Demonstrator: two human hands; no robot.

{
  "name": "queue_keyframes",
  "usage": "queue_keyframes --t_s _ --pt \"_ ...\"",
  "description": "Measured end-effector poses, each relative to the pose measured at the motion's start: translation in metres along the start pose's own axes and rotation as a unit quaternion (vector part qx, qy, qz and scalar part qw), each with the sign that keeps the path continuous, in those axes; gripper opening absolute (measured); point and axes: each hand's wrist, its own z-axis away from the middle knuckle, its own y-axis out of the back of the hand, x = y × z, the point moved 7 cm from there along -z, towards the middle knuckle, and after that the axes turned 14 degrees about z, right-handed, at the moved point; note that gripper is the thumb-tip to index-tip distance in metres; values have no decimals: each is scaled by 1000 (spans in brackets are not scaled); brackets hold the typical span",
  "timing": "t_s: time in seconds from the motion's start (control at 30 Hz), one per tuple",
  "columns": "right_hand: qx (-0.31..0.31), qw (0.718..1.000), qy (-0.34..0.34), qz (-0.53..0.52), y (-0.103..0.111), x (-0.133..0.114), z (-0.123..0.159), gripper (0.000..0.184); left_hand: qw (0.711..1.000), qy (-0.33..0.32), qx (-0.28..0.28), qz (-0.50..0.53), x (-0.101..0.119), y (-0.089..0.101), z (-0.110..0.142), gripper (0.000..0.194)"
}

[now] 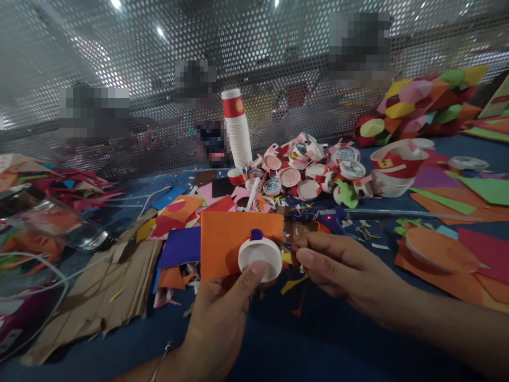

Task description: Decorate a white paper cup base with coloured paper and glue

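My left hand (222, 313) is closed on an orange sheet (220, 239), its thumb pressing a white cup base (268, 257) flat against it. A small dark blue piece (256, 234) shows at the top rim of the cup base. To the right, my right hand (338, 262) pinches a thin dark pointed tool (289, 246), whose tip is by the rim; its exact kind I cannot make out. Behind that hand lies a blue glue gun (332, 216) with a red light, partly hidden.
A tall stack of paper cups (239, 132) stands beside a heap of cut cup bases (306, 172). Nested cups (395, 170) are at right, near coloured sheets (477, 191). Corrugated cardboard (115, 286) and a clear bottle (75, 228) lie left. A perforated metal screen (278, 53) rises behind.
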Motion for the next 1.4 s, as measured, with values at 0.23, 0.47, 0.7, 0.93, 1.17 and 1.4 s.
queue_keyframes --t_s 0.23,0.47,0.7,0.93,1.17,1.4 --pt "12 996 33 76 4 -11 10 32 986 -63 -67 -140 18 7 -4 16" --pt "9 984 89 154 4 -24 19 27 949 -184 -155 -206 53 -19 4 23" --pt "31 968 93 231 10 -23 22 30 981 -94 -141 -91 51 -21 -2 18" --pt "49 958 115 258 12 -28 23 30 983 -133 -106 -66 50 -6 -7 25" --pt "133 928 116 328 18 -32 31 31 969 -158 -122 -148 45 -6 -10 20" --pt "196 882 192 383 15 -47 44 23 969 -101 -91 -208 34 -2 -15 22"
